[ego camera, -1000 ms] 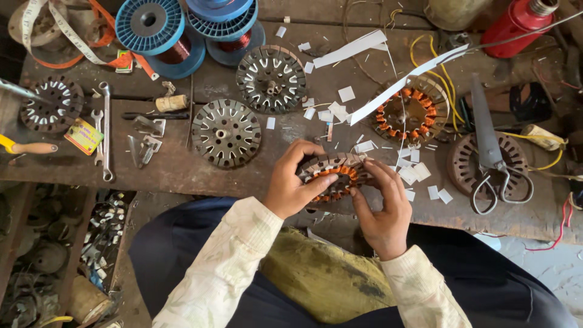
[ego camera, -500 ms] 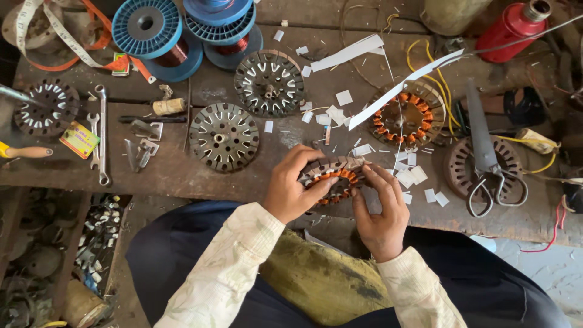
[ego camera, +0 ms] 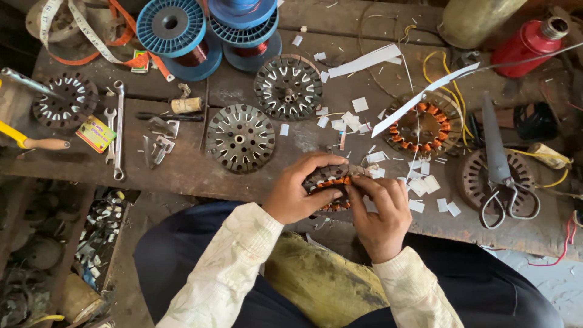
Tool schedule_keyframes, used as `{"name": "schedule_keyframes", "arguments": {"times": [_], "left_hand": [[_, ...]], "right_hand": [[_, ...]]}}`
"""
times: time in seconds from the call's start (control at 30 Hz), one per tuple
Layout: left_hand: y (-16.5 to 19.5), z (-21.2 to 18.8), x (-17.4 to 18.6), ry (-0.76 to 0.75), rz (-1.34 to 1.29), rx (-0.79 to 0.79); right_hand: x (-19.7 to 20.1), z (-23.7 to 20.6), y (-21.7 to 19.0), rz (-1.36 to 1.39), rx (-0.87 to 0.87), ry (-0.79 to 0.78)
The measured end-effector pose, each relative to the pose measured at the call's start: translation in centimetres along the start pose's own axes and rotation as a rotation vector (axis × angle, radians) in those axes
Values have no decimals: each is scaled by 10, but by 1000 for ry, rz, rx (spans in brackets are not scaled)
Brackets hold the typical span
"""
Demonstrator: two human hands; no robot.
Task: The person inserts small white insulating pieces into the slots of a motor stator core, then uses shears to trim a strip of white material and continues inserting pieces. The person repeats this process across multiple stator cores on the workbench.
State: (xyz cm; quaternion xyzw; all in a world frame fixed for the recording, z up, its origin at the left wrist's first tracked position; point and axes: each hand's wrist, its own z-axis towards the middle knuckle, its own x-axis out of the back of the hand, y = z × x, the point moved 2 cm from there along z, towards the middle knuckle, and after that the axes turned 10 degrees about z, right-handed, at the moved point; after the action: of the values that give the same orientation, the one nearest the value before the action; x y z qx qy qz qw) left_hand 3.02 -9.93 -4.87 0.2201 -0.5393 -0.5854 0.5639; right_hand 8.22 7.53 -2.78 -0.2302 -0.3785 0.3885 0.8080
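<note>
My left hand (ego camera: 299,191) grips a round metal stator (ego camera: 328,182) with orange copper windings, held at the near edge of the wooden workbench (ego camera: 200,173). My right hand (ego camera: 381,209) holds the stator's right side, with its fingers pressed on the rim and windings. A small white paper slip sits at the stator's upper right by my right fingertips. Most of the stator is hidden under both hands.
Two bare stator cores (ego camera: 240,137) (ego camera: 288,87) lie behind my hands, another (ego camera: 65,101) at far left. A wound stator (ego camera: 425,124), scissors (ego camera: 501,176), blue wire spools (ego camera: 176,30), wrenches (ego camera: 116,130), a red canister (ego camera: 528,42) and scattered paper slips (ego camera: 425,185) crowd the bench.
Both hands stay on the stator; my right fingers have shifted slightly along its rim. The view has drifted a little.
</note>
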Motion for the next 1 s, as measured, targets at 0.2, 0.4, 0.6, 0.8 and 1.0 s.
{"name": "schedule_keyframes", "arguments": {"times": [0.2, 0.4, 0.6, 0.8, 1.0], "left_hand": [[-8, 6, -6, -28, -156, 48], [-7, 9, -6, -49, -12, 129], [-6, 11, -4, -46, 26, 110], [-5, 12, -5, -70, -67, 99], [2, 9, -8, -26, 54, 112]], "right_hand": [[2, 8, -4, 20, -69, -80], [2, 15, -4, 23, -182, -174], [0, 16, -1, 74, -179, -176], [-1, 10, -1, 62, -218, -116], [-1, 8, -12, 71, -314, -45]]}}
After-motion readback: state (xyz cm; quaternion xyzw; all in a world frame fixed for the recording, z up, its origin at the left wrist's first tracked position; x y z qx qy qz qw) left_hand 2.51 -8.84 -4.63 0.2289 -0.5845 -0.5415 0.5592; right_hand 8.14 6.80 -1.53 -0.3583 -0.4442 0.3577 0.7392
